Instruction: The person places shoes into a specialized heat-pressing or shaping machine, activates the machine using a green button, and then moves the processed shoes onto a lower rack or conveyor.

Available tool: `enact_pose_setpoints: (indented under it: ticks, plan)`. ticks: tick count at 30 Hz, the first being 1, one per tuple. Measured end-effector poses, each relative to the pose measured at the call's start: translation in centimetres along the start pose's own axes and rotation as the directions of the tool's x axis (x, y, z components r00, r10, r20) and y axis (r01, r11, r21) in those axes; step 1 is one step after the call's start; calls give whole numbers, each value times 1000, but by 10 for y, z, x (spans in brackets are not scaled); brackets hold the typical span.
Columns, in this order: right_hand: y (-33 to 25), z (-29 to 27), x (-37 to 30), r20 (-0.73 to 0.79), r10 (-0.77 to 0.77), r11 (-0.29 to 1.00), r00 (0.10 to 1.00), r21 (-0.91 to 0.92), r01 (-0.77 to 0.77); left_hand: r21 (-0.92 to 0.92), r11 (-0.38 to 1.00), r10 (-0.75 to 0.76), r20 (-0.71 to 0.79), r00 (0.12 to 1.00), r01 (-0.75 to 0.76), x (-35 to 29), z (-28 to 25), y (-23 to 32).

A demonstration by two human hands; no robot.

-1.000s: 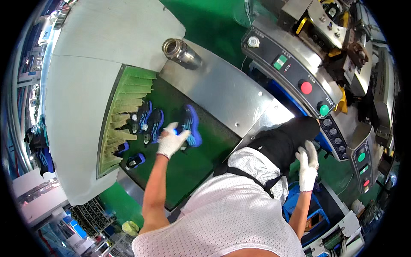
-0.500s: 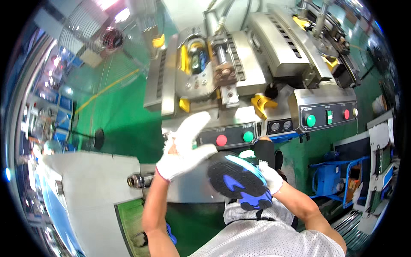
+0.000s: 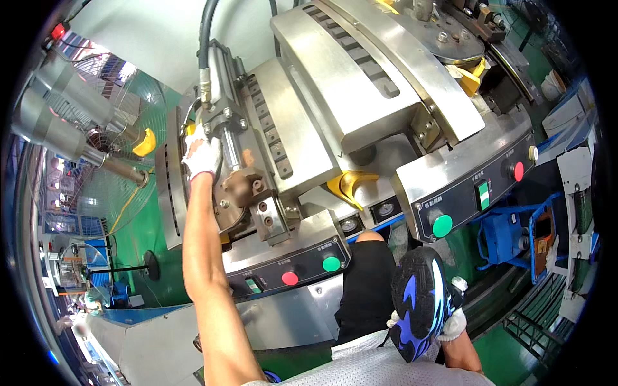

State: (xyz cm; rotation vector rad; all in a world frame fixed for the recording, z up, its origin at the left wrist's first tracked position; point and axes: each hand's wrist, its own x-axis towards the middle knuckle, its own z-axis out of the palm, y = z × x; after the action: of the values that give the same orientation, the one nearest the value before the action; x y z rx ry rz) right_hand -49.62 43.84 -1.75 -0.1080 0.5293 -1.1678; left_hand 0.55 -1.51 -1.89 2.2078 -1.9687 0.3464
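Shoe [image 3: 418, 305]: held up beside the knee [image 3: 368, 283], its black-and-blue sole toward the camera.
Right hand [image 3: 454, 325]: white-gloved, gripping the shoe, fingers showing at both edges of it.
Left hand [image 3: 203, 157]: white-gloved, reaching over the press [image 3: 293, 122], just beside the shiny rod [image 3: 232, 149]; spread or pinching, cannot tell.
Buttons: red [image 3: 290, 278] and green [image 3: 331, 264], on the press's front panel [image 3: 309, 260].

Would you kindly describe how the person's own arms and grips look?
The left grip and right grip wear white fabric gloves; a thin reddish edge shows at the left cuff. Both forearms are bare, without sleeves. The mesh top is pale.
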Motion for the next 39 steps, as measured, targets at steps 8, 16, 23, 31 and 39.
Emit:
enact_pose_setpoints:
  ticks: [8,16,23,31,39]
  plan:
    - [15,35,22,2,-64,995,998,-75,64,-407,913,-94,-183,979,12,-10,-117,-8]
    - [45,65,38,-104,-46,919,994,-395,1,-614,788,-196,-323,926,-47,-306,-234,-36]
    - [75,164,110,-116,-173,641,978,-767,22,-567,689,-456,147,878,452,-570,-133,-62]
    - [114,309,373,128,-168,315,977,-933,176,-508,724,-413,221,884,466,-639,-36,-71]
    - [194,286,567,350,-413,-743,841,-663,-89,-706,605,-356,174,918,368,-651,-22,-83]
